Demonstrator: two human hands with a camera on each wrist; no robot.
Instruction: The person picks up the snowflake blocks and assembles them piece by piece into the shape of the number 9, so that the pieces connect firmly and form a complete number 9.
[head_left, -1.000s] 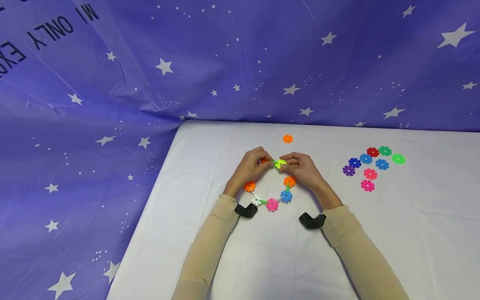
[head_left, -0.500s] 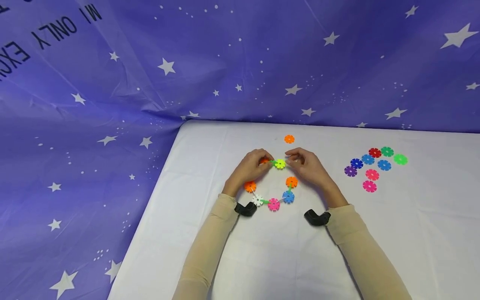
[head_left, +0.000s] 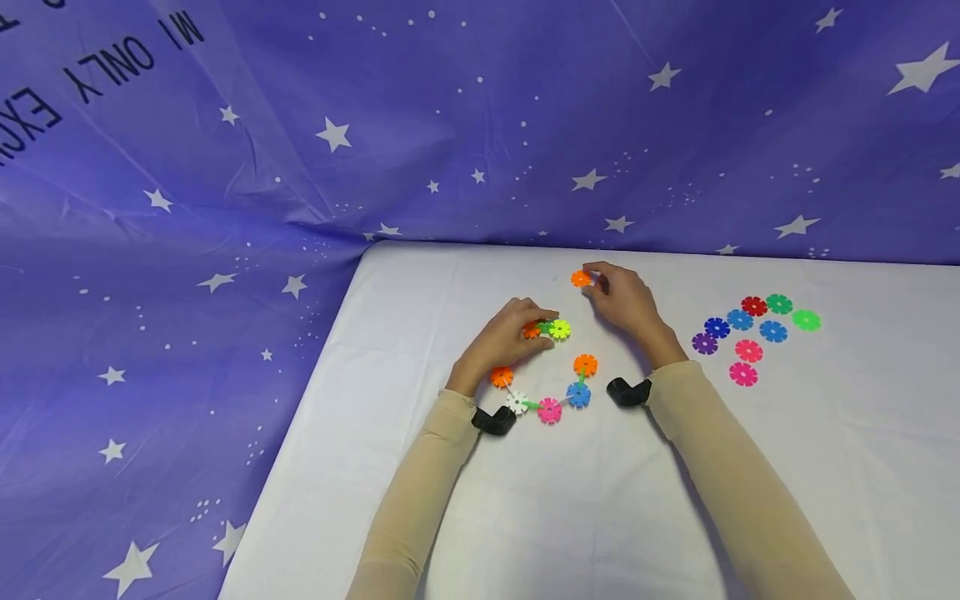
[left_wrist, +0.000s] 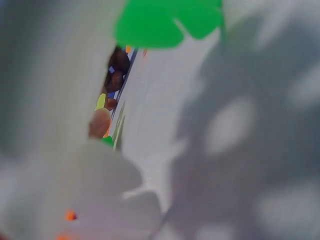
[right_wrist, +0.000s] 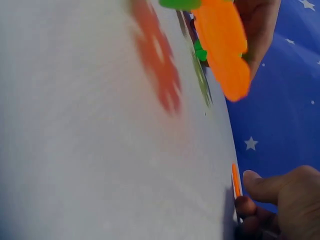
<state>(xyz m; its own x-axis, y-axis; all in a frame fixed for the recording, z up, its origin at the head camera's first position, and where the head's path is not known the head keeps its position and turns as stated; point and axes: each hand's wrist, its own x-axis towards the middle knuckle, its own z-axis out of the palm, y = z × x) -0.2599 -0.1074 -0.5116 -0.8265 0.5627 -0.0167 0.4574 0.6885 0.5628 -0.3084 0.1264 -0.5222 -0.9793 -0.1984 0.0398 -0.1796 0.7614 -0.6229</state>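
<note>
On the white table, my left hand (head_left: 510, 340) is spread around a short row of interlocking plastic discs: an orange disc (head_left: 531, 330), an edge-on green disc (head_left: 545, 328) and a yellow disc (head_left: 559, 330). Its thumb and fingers stand apart on either side of the row. Farther back, my right hand (head_left: 626, 298) pinches the rim of a loose orange disc (head_left: 581, 279). In the right wrist view that loose disc (right_wrist: 236, 180) appears edge-on at the thumb and fingers. Below the hands curves the rest of the chain, including a white disc (head_left: 517, 403), a pink disc (head_left: 550, 410) and a blue disc (head_left: 578, 394).
Several loose discs lie to the right, among them a red disc (head_left: 754, 306), a purple disc (head_left: 705, 343) and a light green disc (head_left: 806, 320). A purple star-patterned cloth (head_left: 480, 125) hangs behind the table (head_left: 862, 467) and on its left.
My right hand has left the yellow disc and moved back to the loose orange disc. My left thumb and fingers have spread apart around the row.
</note>
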